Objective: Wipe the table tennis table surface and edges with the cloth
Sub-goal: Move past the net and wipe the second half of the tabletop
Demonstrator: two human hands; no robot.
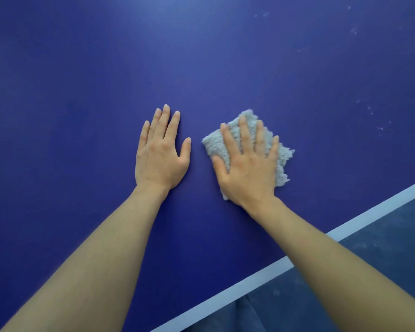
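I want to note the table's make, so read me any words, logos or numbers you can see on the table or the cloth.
None: no readable text anywhere in view.
The blue table shows only a plain white edge line and pale specks.
The grey cloth under the right hand has no tag or print showing.

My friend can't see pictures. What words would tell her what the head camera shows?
A person's right hand presses a fluffy pale grey cloth flat against a dark blue table tennis table, fingers spread. The left hand rests flat on the bare surface beside it, apart from the cloth. A white edge line runs diagonally at lower right, and pale specks dot the far right.
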